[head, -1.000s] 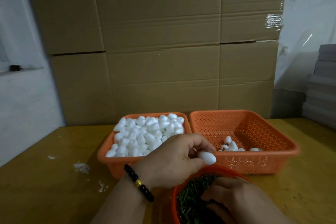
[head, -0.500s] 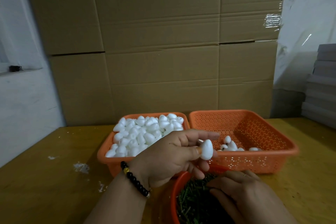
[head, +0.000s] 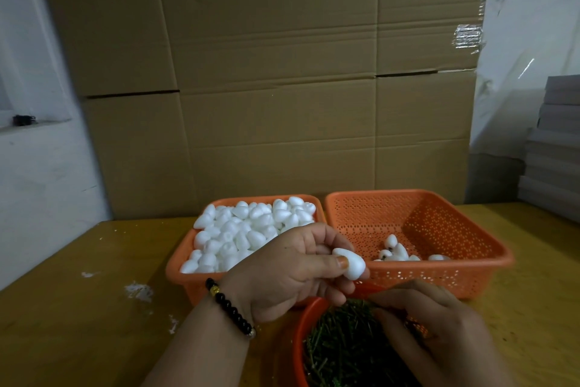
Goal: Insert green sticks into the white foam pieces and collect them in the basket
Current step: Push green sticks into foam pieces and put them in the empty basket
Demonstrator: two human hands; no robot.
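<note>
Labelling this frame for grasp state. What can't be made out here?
Head view, the only one:
- Right hand: fingertips buried among the green sticks; whether it pinches one cannot be told.
- Red bowl: near side cut off by the bottom edge.
- Foam piece in the left hand: underside hidden by thumb and fingers.
- Finished pieces in the right basket: too small to confirm sticks.

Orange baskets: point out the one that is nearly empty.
The right-hand orange basket, with only a few foam pieces; the left basket is heaped full.
</note>
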